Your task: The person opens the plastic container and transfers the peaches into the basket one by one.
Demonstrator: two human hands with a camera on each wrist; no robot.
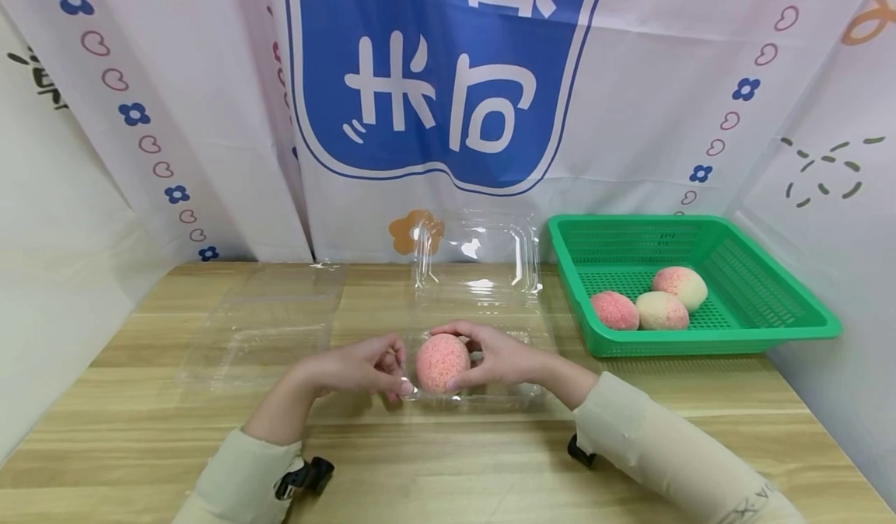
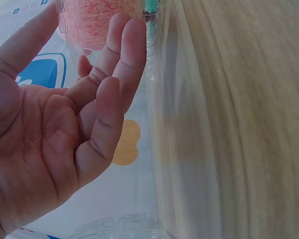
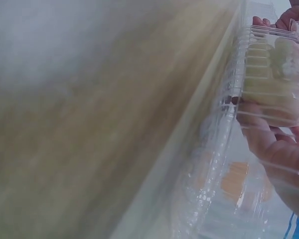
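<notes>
A speckled pink ball [image 1: 443, 363] sits at the left part of an open clear plastic clamshell box [image 1: 490, 399]. My right hand [image 1: 493, 357] grips it from the right, thumb in front and fingers behind; the right wrist view shows this hand [image 3: 276, 144] through the clear box wall. At the box's left end is my left hand [image 1: 360, 366], thumb tip on the rim and fingers bent near the wall. In the left wrist view, the left palm [image 2: 55, 129] faces the camera, with the pink ball [image 2: 102, 22] behind the clear plastic above the fingers.
The box's raised lid [image 1: 478, 256] leans by the printed cloth [image 1: 350, 221]. Another open clear box [image 1: 259, 337] lies on the wooden table [image 1: 448, 469] to the left. At right, a green basket [image 1: 714, 341] holds several pink and cream balls [image 1: 661, 311].
</notes>
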